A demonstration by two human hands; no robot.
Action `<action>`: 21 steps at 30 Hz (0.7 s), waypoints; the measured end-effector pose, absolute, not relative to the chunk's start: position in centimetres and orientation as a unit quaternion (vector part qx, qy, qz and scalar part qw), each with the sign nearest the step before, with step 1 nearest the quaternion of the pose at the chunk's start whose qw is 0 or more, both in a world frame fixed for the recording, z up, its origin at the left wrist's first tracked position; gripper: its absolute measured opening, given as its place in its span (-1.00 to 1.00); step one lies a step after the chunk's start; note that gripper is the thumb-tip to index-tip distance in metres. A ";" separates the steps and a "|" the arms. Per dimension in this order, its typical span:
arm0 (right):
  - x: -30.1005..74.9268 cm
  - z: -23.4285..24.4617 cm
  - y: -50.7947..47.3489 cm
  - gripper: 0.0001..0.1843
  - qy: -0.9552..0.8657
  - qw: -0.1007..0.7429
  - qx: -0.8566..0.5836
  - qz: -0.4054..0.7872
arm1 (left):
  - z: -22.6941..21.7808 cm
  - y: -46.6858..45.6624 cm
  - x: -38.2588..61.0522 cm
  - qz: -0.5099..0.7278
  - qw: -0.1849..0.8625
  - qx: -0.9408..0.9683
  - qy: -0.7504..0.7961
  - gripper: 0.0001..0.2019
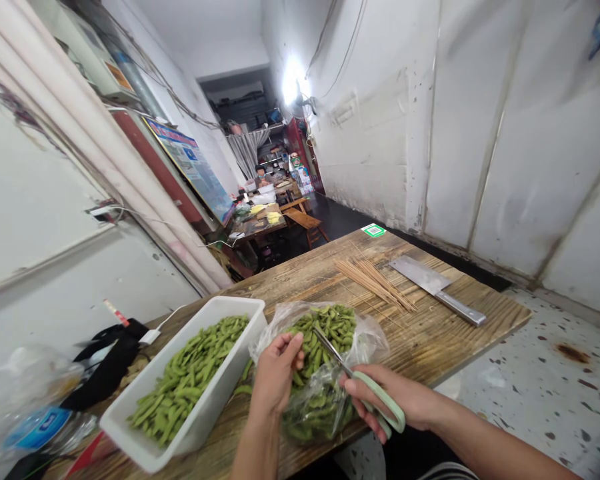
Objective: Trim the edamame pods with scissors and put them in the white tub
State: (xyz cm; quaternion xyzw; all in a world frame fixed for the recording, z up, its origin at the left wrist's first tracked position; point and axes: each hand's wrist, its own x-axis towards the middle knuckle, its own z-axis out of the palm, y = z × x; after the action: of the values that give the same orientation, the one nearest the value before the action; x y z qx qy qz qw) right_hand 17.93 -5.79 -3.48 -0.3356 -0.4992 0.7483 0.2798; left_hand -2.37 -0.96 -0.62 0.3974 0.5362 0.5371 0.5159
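My right hand (380, 393) grips scissors (334, 350) with pale green handles, their blades pointing up and away over the pods. Beside the blade tips is my left hand (280, 367), its thumb and fingers pinched together; whatever lies between them is too small to make out. Beneath both hands sits a clear plastic bag (373, 337), its mouth open, full of green soybean pods (330, 321). To the left, a white rectangular tub (177, 437) holds a heap of more pods (195, 373).
A cleaver (437, 283) and a bundle of thin wooden skewers (375, 283) lie on the wooden table (300, 283). A plastic bottle (50, 430) and a black bag (103, 367) are at left. Another person (263, 177) sits at a far table.
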 end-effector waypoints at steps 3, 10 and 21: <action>17.9 -3.4 -5.9 -0.41 -0.508 0.278 -0.334 0.744 | -0.4 -1.1 -2.0 0.566 0.550 0.346 0.508 -0.56; 17.7 -3.1 -5.8 -0.40 -0.524 0.269 -0.339 0.734 | -0.5 -1.7 -1.4 0.564 0.538 0.352 0.518 -0.59; 17.8 -3.2 -5.4 -0.57 -0.488 0.295 -0.344 0.746 | -0.7 -1.8 -1.7 0.583 0.518 0.339 0.526 -0.61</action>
State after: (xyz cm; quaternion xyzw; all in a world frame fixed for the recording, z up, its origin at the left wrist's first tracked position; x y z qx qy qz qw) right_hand 17.75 -5.44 -3.20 -0.3443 -0.4879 0.7461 0.2946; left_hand -1.69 -1.75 -0.71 0.3389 0.5262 0.5828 0.5183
